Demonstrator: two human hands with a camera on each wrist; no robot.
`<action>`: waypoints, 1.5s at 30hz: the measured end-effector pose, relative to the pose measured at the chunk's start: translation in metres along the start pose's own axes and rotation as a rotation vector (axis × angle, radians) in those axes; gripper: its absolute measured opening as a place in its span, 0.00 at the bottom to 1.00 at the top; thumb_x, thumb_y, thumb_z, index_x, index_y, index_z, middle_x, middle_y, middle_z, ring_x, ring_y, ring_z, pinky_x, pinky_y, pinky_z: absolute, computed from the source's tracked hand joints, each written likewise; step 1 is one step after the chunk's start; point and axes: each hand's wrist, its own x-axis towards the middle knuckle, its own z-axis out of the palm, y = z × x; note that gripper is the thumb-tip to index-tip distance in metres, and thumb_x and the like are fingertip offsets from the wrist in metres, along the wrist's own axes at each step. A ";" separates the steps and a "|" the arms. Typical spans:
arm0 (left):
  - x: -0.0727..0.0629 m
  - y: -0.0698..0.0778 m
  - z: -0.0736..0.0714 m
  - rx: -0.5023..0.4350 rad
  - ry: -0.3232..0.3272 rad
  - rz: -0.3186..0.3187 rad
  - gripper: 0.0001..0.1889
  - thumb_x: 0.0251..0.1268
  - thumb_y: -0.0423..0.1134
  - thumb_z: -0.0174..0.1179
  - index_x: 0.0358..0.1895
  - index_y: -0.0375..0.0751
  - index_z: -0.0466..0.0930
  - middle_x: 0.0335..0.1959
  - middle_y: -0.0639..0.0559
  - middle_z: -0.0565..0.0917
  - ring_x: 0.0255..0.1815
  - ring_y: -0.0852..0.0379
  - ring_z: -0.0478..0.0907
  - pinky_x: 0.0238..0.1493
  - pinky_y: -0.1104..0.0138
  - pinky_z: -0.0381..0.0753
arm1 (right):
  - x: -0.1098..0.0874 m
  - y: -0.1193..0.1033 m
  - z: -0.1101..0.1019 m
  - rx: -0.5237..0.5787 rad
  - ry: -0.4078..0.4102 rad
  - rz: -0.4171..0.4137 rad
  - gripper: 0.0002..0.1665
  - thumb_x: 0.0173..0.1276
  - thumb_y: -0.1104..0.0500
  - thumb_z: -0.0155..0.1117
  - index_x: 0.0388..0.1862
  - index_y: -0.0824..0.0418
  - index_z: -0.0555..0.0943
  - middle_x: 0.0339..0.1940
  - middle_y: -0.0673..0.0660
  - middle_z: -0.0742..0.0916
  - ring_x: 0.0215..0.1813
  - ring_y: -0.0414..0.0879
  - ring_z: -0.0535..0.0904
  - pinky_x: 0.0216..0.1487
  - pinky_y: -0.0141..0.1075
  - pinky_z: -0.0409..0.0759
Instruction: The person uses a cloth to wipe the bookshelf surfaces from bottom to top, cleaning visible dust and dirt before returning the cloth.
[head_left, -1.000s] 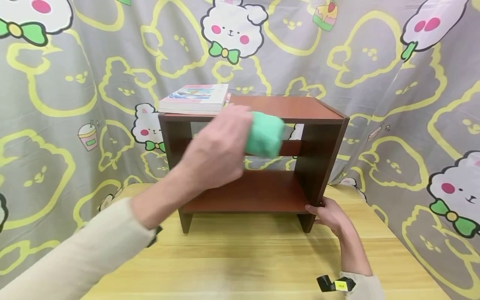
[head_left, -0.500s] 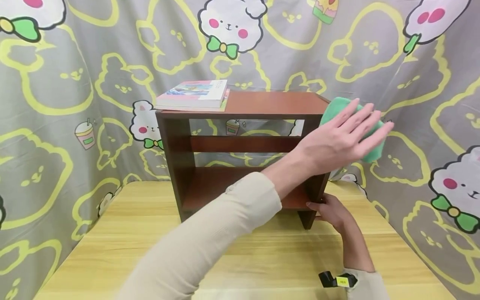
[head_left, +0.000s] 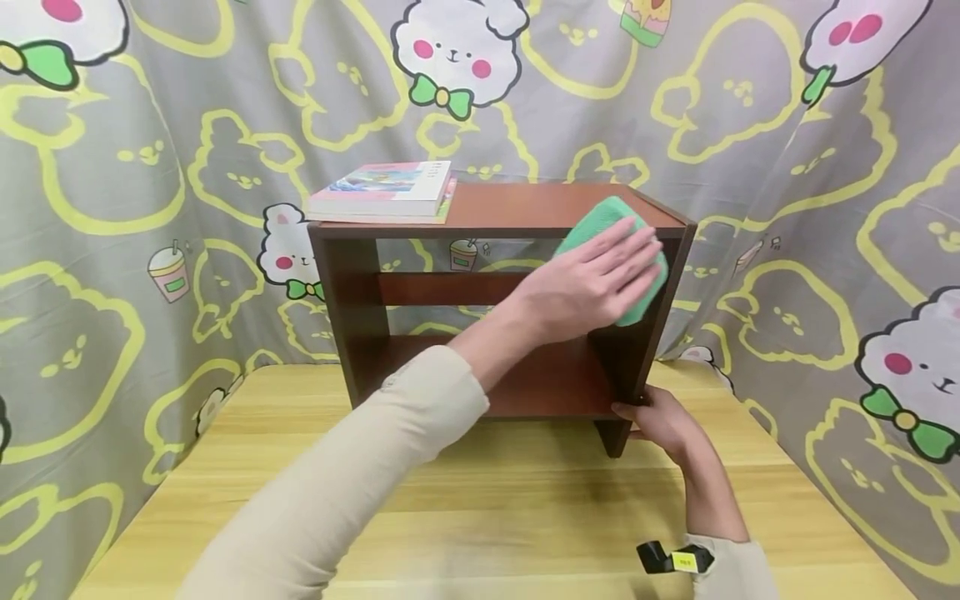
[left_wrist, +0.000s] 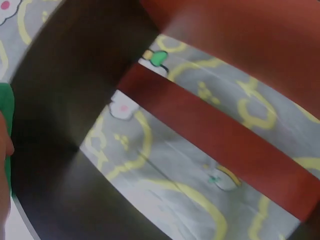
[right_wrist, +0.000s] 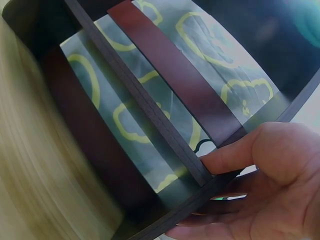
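Observation:
A small dark brown wooden shelf (head_left: 480, 232) stands on the table. My left hand (head_left: 573, 292) holds a green cloth (head_left: 600, 221) at the upper right front of the shelf, its fingers laid nearly straight over it; the thumb is hidden. Only a strip of the cloth (left_wrist: 7, 100) and part of a finger show at the edge of the left wrist view. Low on the right side panel (head_left: 637, 350), my right hand (head_left: 667, 423) grips the shelf. Its thumb lies on the front end of the lower board (right_wrist: 145, 102), and the other fingers are behind the panel.
Two stacked books (head_left: 382, 190) lie on the shelf's top at the left. A light wooden table (head_left: 300, 467) is underneath. A grey curtain with cartoon figures (head_left: 247, 167) hangs behind and at both sides. A black wrist-worn device (head_left: 675, 558) is on the right wrist.
My left hand with the green cloth swept from the shelf's middle to beyond its right side, then came back left to the upper right front. The right hand keeps its grip.

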 end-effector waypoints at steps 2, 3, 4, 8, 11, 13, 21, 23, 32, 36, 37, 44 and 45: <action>-0.014 -0.007 -0.004 -0.004 0.039 -0.014 0.24 0.80 0.30 0.35 0.62 0.43 0.82 0.63 0.46 0.83 0.69 0.49 0.76 0.76 0.56 0.64 | 0.000 0.001 0.000 -0.002 -0.002 0.004 0.36 0.79 0.60 0.52 0.76 0.78 0.55 0.72 0.79 0.69 0.72 0.70 0.68 0.60 0.55 0.81; -0.022 -0.011 -0.007 -0.006 0.057 -0.022 0.22 0.80 0.33 0.38 0.62 0.43 0.83 0.62 0.46 0.83 0.69 0.49 0.77 0.76 0.56 0.65 | 0.000 0.001 0.000 -0.001 0.002 0.010 0.37 0.78 0.60 0.52 0.76 0.78 0.55 0.72 0.79 0.69 0.72 0.70 0.68 0.60 0.54 0.81; -0.029 -0.015 -0.011 -0.015 0.072 -0.032 0.21 0.80 0.36 0.42 0.62 0.43 0.83 0.62 0.46 0.84 0.68 0.48 0.78 0.75 0.56 0.66 | 0.001 0.001 0.000 -0.001 0.000 0.010 0.37 0.79 0.59 0.52 0.76 0.78 0.54 0.72 0.79 0.68 0.73 0.71 0.67 0.60 0.55 0.80; -0.059 -0.030 -0.027 -0.060 0.103 -0.072 0.21 0.72 0.43 0.54 0.62 0.41 0.82 0.62 0.42 0.83 0.67 0.46 0.78 0.74 0.55 0.67 | 0.000 0.002 0.000 -0.001 0.004 0.016 0.38 0.79 0.59 0.52 0.76 0.80 0.52 0.72 0.80 0.67 0.73 0.71 0.66 0.60 0.55 0.80; -0.083 -0.039 -0.038 -0.070 0.119 -0.098 0.23 0.65 0.41 0.60 0.62 0.39 0.82 0.61 0.40 0.83 0.66 0.44 0.79 0.73 0.53 0.70 | -0.001 0.002 0.001 0.010 0.013 0.035 0.38 0.78 0.59 0.53 0.77 0.79 0.53 0.73 0.79 0.67 0.74 0.71 0.66 0.61 0.55 0.80; -0.100 -0.045 -0.046 -0.066 0.128 -0.115 0.24 0.62 0.39 0.63 0.62 0.37 0.82 0.61 0.39 0.83 0.65 0.43 0.80 0.71 0.52 0.71 | -0.001 0.002 0.002 0.003 0.011 0.032 0.38 0.78 0.59 0.53 0.76 0.79 0.53 0.73 0.80 0.67 0.74 0.71 0.66 0.61 0.55 0.80; -0.168 -0.068 -0.084 -0.056 0.124 -0.251 0.24 0.61 0.30 0.56 0.62 0.38 0.81 0.60 0.39 0.84 0.64 0.41 0.80 0.70 0.51 0.73 | 0.001 0.001 0.004 0.008 0.019 0.032 0.38 0.78 0.60 0.53 0.77 0.78 0.53 0.73 0.80 0.67 0.74 0.72 0.64 0.62 0.55 0.79; -0.183 -0.072 -0.093 -0.054 0.100 -0.281 0.25 0.64 0.29 0.49 0.64 0.38 0.81 0.61 0.39 0.83 0.64 0.40 0.79 0.70 0.50 0.72 | 0.000 0.001 0.003 0.006 0.020 0.035 0.38 0.78 0.60 0.53 0.77 0.79 0.53 0.73 0.80 0.67 0.74 0.72 0.64 0.62 0.55 0.79; -0.207 -0.073 -0.111 -0.036 0.116 -0.392 0.28 0.60 0.27 0.43 0.62 0.39 0.82 0.60 0.38 0.84 0.62 0.38 0.80 0.70 0.49 0.72 | -0.002 0.003 0.002 0.017 0.031 0.043 0.38 0.78 0.60 0.53 0.76 0.79 0.53 0.73 0.80 0.67 0.74 0.71 0.65 0.62 0.55 0.79; -0.178 -0.063 -0.101 -0.034 0.128 -0.370 0.25 0.63 0.27 0.50 0.63 0.39 0.81 0.59 0.37 0.84 0.62 0.38 0.81 0.69 0.49 0.73 | -0.002 0.004 0.003 0.021 0.037 0.050 0.38 0.78 0.60 0.53 0.76 0.79 0.54 0.73 0.80 0.67 0.74 0.72 0.65 0.62 0.56 0.78; -0.168 -0.060 -0.096 -0.037 0.138 -0.356 0.24 0.64 0.28 0.52 0.63 0.39 0.81 0.59 0.38 0.84 0.62 0.39 0.81 0.69 0.49 0.73 | -0.003 0.004 0.003 0.024 0.040 0.054 0.38 0.78 0.60 0.53 0.76 0.78 0.54 0.73 0.79 0.67 0.74 0.72 0.65 0.63 0.56 0.78; -0.083 -0.044 -0.047 0.014 0.194 -0.191 0.20 0.72 0.32 0.56 0.64 0.39 0.80 0.61 0.39 0.84 0.64 0.41 0.80 0.71 0.51 0.71 | 0.000 0.001 0.006 0.023 0.039 0.045 0.37 0.78 0.59 0.54 0.76 0.78 0.54 0.72 0.79 0.68 0.73 0.71 0.66 0.61 0.55 0.80; -0.069 -0.041 -0.041 0.020 0.184 -0.174 0.19 0.74 0.35 0.55 0.65 0.40 0.80 0.62 0.40 0.83 0.65 0.42 0.80 0.72 0.52 0.70 | 0.000 0.000 0.006 0.021 0.038 0.044 0.38 0.78 0.59 0.54 0.77 0.78 0.54 0.72 0.79 0.68 0.73 0.71 0.66 0.61 0.54 0.80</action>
